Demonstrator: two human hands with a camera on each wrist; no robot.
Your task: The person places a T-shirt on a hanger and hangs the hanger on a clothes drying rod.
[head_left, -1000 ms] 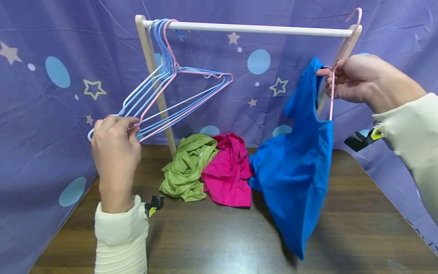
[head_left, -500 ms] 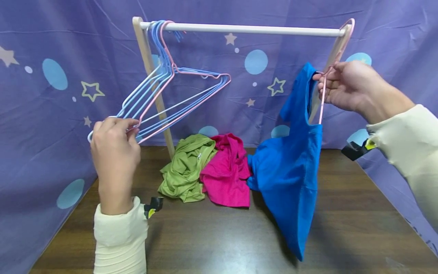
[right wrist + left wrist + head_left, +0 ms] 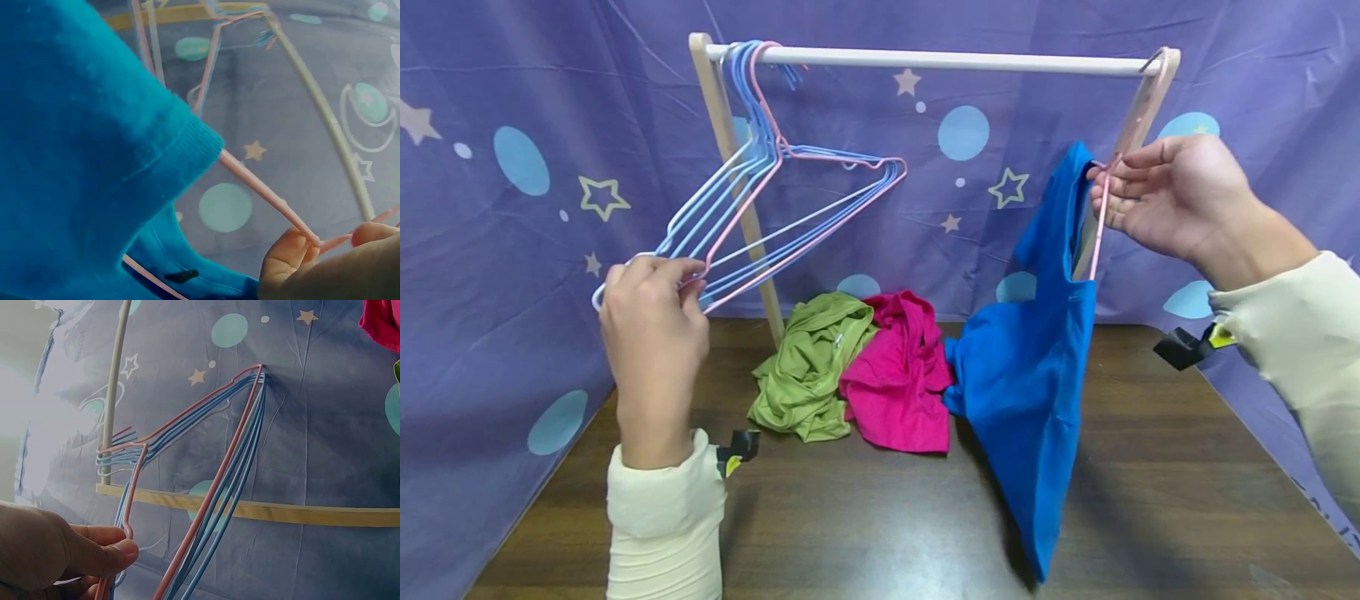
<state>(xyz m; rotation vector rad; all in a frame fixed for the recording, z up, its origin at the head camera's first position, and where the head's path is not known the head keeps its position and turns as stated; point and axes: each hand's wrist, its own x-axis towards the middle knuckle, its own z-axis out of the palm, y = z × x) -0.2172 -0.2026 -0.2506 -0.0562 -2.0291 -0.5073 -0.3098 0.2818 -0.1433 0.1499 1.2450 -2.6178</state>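
Note:
My left hand (image 3: 655, 333) pinches the near ends of a bunch of blue, white and pink clothes hangers (image 3: 752, 192), whose hooks sit on the left end of the white rail (image 3: 925, 58). In the left wrist view, thumb and fingers close on the pink hanger (image 3: 134, 494) at the front of the bunch. At the right end, my right hand (image 3: 1180, 192) holds a pink hanger (image 3: 1101, 225) by its neck. A blue T-shirt (image 3: 1037, 375) drapes from that hanger, its lower corner near the table. The hanger's hook overlaps the rail's right end in the head view.
A green garment (image 3: 812, 367) and a magenta garment (image 3: 902, 375) lie crumpled side by side on the brown wooden table (image 3: 850, 525). The rack's wooden posts, left (image 3: 726, 125) and right (image 3: 1138, 125), stand before a purple patterned curtain (image 3: 865, 208).
My right hand has moved left and slightly down with the pink hanger and blue T-shirt, bringing the hook from above the rail's end down to it. My left hand stays on the hangers.

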